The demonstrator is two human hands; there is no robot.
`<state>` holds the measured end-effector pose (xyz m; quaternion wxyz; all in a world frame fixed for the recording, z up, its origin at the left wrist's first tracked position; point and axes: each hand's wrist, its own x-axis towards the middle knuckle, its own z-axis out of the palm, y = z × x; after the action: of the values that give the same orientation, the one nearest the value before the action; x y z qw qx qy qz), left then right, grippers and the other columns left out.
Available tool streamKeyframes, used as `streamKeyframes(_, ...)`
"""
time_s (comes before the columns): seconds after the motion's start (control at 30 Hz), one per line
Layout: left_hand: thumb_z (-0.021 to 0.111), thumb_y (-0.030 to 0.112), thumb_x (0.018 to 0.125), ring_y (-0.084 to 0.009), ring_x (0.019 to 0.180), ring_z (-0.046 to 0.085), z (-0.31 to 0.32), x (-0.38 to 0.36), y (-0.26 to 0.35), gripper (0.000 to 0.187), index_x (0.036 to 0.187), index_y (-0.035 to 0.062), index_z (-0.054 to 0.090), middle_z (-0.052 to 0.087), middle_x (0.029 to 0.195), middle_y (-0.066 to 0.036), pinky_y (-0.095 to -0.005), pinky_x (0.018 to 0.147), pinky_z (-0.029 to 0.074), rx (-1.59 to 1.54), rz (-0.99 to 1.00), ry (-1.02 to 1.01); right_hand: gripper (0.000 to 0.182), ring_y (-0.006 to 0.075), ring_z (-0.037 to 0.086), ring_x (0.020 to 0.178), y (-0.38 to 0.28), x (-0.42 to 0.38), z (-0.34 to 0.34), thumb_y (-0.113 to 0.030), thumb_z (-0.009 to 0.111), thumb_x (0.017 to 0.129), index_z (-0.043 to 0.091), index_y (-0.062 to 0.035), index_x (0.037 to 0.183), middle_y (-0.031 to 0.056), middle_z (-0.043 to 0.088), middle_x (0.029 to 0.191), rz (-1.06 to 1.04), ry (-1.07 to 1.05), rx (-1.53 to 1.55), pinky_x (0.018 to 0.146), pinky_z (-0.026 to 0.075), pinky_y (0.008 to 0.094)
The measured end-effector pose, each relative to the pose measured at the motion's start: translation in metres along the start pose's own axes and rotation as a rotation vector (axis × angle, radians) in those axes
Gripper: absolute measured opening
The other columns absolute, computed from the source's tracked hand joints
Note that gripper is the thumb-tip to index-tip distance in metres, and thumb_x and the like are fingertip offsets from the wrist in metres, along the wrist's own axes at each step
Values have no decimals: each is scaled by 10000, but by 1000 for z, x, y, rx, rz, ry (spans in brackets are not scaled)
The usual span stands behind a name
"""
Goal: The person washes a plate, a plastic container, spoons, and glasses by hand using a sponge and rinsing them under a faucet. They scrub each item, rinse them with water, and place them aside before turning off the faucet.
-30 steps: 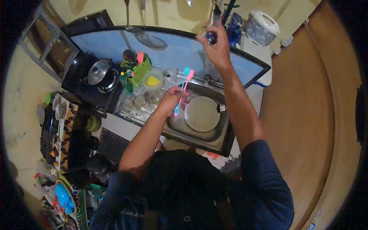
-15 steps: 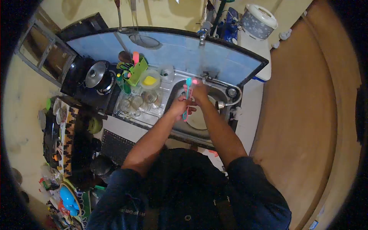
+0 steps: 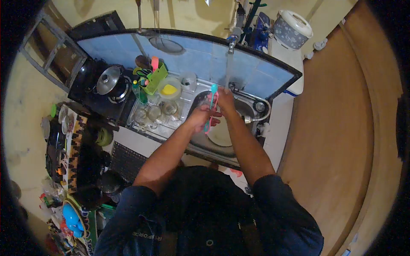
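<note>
Over the sink basin [image 3: 200,138], my left hand [image 3: 199,119] is closed around the handles of a teal plastic spoon [image 3: 214,88] and a pink plastic spoon [image 3: 216,99], lying side by side. The teal spoon's rounded end points up toward the wall. My right hand [image 3: 225,101] is beside their upper part, with its fingers around the pink one; the fingertips are partly hidden. Water runs from the wall tap [image 3: 232,42] close above my right hand. A large pale round dish [image 3: 220,134] lies in the basin below.
Left of the basin, several glass jars [image 3: 154,113] stand on the drainboard. A bowl with a yellow sponge [image 3: 169,89], a green utensil caddy [image 3: 156,79] and a green bottle [image 3: 142,96] are behind them. A lidded pot [image 3: 109,81] sits on the stove. A flexible faucet [image 3: 267,112] curves at the basin's right.
The pink spoon, apart from the teal one before, now lies alongside it. My right hand has shifted slightly, and water now shows more clearly below the tap. The view has moved a little.
</note>
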<state>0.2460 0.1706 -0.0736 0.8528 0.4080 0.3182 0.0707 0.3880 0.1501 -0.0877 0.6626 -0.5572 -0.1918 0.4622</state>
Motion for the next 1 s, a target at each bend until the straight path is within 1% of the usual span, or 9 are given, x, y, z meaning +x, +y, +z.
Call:
streamKeyframes(0.17,526,214,904,-245,738,629,-2,14,0,145,999,105,521,628,972,-118,-354,639,524,17,-52,-19,257,198,646,707,-5,1,-3,-173,517,864,526,18,1036,122,624,787,-71,39,-46,585,528,285)
streamKeyframes(0.37,553,214,890,-263,766,633,11,17,3,162,985,93,500,621,970,-128,-368,631,526,52,-65,-64,210,188,635,617,-7,9,-15,-151,528,861,548,-19,1023,100,618,725,-89,185,-439,480,513,293)
streamKeyframes(0.43,558,216,887,-268,755,637,6,19,-1,189,1005,83,493,622,960,-138,-368,618,526,40,-58,-83,197,178,622,577,-8,5,-7,-148,565,846,557,-36,1007,90,616,705,-101,162,9,429,491,300)
streamKeyframes(0.53,560,226,885,-271,743,641,4,21,-5,225,1028,68,490,625,942,-147,-365,605,527,56,-68,-86,126,192,618,561,-12,5,-14,-138,588,826,583,-14,848,80,600,648,-99,144,-78,494,505,300)
streamKeyframes(0.63,548,242,891,-266,734,641,7,25,-2,234,1034,63,500,626,927,-144,-359,603,525,94,-118,-111,269,180,612,590,-12,10,-13,-121,646,797,556,-6,1022,96,610,733,-23,272,-214,489,508,299)
streamKeyframes(0.67,539,250,896,-261,726,640,8,26,0,236,1037,63,508,626,920,-142,-354,600,524,105,-157,-148,269,180,612,590,-10,11,-9,-121,646,797,556,-6,1022,96,610,733,-24,272,-214,489,508,299)
streamKeyframes(0.73,523,253,903,-259,716,639,1,31,-7,236,1039,60,515,628,903,-142,-349,597,524,140,-150,-147,250,179,605,597,0,16,-5,-134,647,802,568,-2,999,97,606,743,-87,128,310,514,511,292)
streamKeyframes(0.83,487,250,921,-257,721,629,4,28,-1,229,1033,55,530,626,895,-144,-354,605,523,181,-127,-135,262,183,620,654,-4,16,-14,-147,635,817,561,-3,1023,108,611,794,-79,62,-21,540,520,291)
streamKeyframes(1.0,485,227,911,-240,711,643,2,37,19,224,1012,40,555,638,799,-133,-347,605,533,258,-85,-141,209,150,537,566,-19,15,-5,-190,614,839,564,-39,974,64,583,768,-60,112,238,487,458,252)
